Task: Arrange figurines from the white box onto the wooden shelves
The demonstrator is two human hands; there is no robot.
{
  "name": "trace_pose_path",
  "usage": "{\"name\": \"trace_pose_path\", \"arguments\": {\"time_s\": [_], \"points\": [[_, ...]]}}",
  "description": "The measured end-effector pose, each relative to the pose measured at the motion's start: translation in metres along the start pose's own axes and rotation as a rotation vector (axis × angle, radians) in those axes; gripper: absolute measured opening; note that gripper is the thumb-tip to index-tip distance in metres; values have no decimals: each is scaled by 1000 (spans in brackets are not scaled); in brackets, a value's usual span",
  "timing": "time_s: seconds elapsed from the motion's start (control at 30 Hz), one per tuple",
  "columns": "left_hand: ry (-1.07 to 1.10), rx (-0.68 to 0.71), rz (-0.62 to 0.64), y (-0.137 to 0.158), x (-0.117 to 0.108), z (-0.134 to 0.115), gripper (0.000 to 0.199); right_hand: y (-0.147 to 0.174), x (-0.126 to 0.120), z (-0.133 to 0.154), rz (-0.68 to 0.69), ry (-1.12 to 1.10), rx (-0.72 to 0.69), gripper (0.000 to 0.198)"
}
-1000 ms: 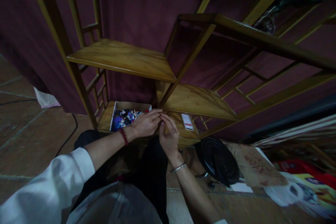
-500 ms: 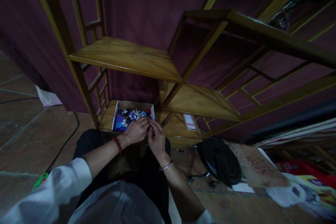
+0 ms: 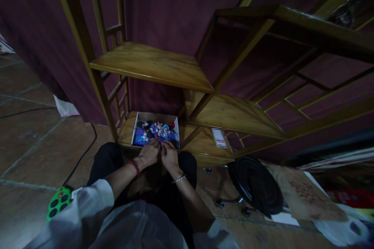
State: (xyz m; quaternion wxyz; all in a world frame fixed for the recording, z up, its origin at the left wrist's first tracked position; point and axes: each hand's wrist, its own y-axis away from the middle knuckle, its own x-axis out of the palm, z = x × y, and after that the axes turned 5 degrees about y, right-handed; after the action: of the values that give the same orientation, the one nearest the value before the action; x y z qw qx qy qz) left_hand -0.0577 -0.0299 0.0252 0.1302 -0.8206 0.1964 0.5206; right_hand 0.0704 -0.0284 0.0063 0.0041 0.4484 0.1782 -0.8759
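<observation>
My left hand (image 3: pixel 149 152), with a red bead bracelet at its wrist, is closed, fingertips pinched together. Just to its right, my right hand (image 3: pixel 170 158), wearing a silver bracelet, is closed in a pinch too. The fingertips of both meet over the front edge of a shallow white box (image 3: pixel 135 129). Something tiny seems to be between them, too small and dark to name. Inside the box lies a jumble of small trinkets (image 3: pixel 157 127) in blue, purple, white, black and red. My hands hide part of the box's front edge.
The box stands on the low board of a wooden shelf (image 3: pixel 152 62), with a board above it. A white card-like item (image 3: pixel 219 137) lies farther right. A black round stool (image 3: pixel 255 184) is at the right. On the floor at left is a green power strip (image 3: pixel 58 202) with a cable.
Both hands have come down and left relative to the box, uncovering more of the trinkets at its right side. The view has shifted, so the green power strip shows more fully.
</observation>
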Motion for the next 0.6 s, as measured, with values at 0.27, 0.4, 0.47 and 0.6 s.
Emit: {"name": "trace_pose_path", "arguments": {"time_s": [0.27,0.4,0.47,0.6], "points": [[-25,-137,121,5,13,13,54,-4,7,-12,-12,141,85,35],[-24,-142,103,8,18,15,49,-12,8,-16,32,253,158,35],[-9,-148,91,9,21,16,49,-17,9,-18,64,284,195,35],[27,-164,85,10,24,18,47,-27,12,-20,93,327,269,32]]}}
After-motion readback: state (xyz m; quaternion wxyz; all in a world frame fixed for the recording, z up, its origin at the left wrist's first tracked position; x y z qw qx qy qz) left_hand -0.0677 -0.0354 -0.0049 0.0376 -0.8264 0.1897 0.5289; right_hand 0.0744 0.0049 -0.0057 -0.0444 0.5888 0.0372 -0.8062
